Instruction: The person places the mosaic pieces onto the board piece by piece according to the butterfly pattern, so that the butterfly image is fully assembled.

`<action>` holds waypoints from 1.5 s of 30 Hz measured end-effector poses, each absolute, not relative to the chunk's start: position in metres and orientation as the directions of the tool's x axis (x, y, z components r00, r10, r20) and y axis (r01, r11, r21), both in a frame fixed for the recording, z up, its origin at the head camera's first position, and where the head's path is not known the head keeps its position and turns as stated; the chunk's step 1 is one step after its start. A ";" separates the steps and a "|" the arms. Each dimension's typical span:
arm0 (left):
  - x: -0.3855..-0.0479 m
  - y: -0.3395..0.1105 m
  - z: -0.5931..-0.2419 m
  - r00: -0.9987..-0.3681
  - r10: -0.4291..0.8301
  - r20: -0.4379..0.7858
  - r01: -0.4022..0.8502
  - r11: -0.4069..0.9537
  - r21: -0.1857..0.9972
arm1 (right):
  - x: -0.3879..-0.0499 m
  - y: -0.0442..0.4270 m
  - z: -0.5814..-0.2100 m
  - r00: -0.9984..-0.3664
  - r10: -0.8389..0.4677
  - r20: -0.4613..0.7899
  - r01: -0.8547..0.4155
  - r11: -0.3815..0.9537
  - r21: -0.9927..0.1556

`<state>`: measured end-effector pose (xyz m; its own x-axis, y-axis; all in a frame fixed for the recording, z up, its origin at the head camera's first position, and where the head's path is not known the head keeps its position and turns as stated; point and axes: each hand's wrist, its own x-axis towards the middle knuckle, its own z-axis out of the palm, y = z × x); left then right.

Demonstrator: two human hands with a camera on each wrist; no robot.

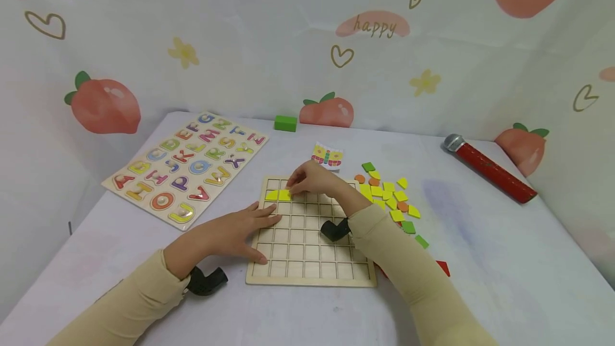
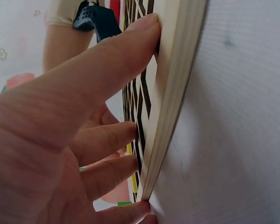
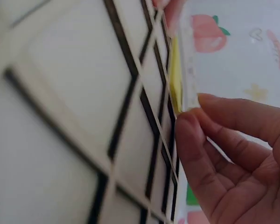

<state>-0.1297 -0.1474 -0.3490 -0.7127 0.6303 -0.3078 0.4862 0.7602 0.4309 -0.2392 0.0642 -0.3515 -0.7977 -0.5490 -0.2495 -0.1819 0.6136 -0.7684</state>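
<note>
Under R hand (image 1: 312, 178), yellow tile (image 1: 285, 195) pinched btwn thumb + finger, on grid board (image 1: 311, 282). L hand (image 1: 235, 231), fingers spread, rests on board edge. Head cam only: letter puzzle (image 1: 199, 208) beyond L hand.

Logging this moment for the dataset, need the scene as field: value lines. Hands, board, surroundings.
left hand: rests on left side of grid board, fingers spread
right hand: fingers pinch yellow tile, board's upper left
tile beside it: yellow quarter-round piece
loose pieces: yellow, green, orange, red; right of board
beyond board: picture card, green block
far left: letter puzzle
far right: red microphone
</note>
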 end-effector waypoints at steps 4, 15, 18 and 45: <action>-0.130 -0.147 -0.349 -0.716 0.625 -0.309 0.480 0.764 0.431 | -0.241 0.084 -0.349 -0.812 -0.517 -0.270 -0.104 0.583 -0.805; -0.129 -0.146 -0.350 -0.724 0.618 -0.307 0.468 0.766 0.440 | -0.248 0.171 -0.344 -0.885 -0.381 -0.268 0.019 0.544 -0.839; -0.129 -0.146 -0.351 -0.723 0.618 -0.307 0.466 0.766 0.444 | -0.251 0.199 -0.347 -0.903 -0.322 -0.285 0.041 0.595 -0.803; -0.129 -0.147 -0.349 -0.724 0.614 -0.314 0.461 0.770 0.441 | -0.250 0.302 -0.359 -0.914 -0.001 -0.406 0.258 0.769 -0.584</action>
<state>-0.1288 -0.1469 -0.3486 -0.7244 0.6136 -0.3141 0.4612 0.7701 0.4408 -0.2503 0.3024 -0.3590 -0.9141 -0.0013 -0.4056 0.2581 0.7694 -0.5843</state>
